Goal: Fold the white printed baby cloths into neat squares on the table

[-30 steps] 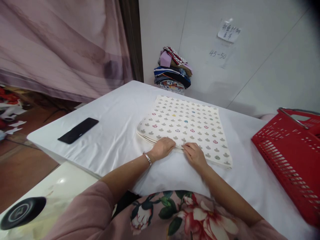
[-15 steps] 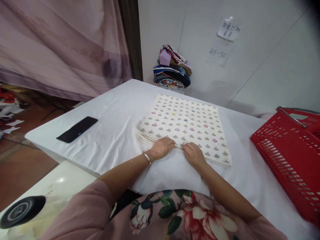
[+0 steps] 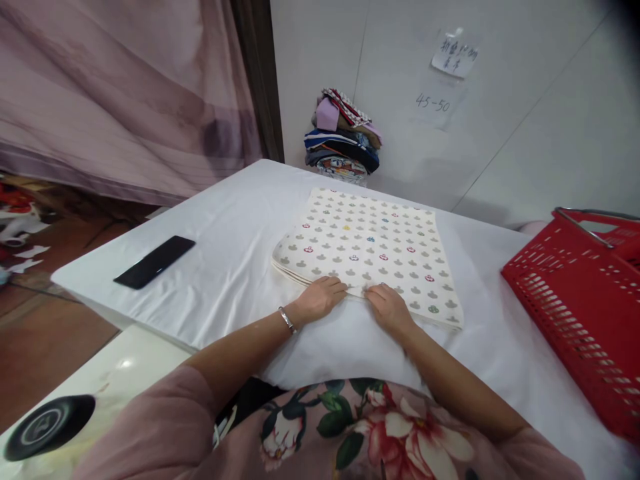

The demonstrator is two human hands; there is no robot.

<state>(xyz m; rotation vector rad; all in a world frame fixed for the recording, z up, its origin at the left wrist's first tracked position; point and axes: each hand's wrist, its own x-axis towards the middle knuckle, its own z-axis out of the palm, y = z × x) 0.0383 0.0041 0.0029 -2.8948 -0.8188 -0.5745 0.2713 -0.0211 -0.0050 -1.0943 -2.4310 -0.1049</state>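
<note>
My left hand (image 3: 323, 297) and right hand (image 3: 389, 309), slightly apart, pinch the near edge of a folded, patterned cream cloth (image 3: 370, 243); my thumbs are mostly hidden, so how firmly I can't tell. It lies on the white tablecloth (image 3: 227, 233) before me, between a black phone (image 3: 155, 262) leftward and a red plastic basket (image 3: 575, 293) rightward.

Table (image 3: 227, 240): white cover (image 3: 235, 293), creased on the left part. Directly on it:
- left: flat black slab (image 3: 156, 262), slantwise, well apart from the rest;
- centre: folded cream cloth (image 3: 370, 247), grey print with scattered coloured motifs, layers visible at near-left edge;
- right: red perforated basket (image 3: 583, 293), metal handle (image 3: 585, 230), partly out of view.
</note>
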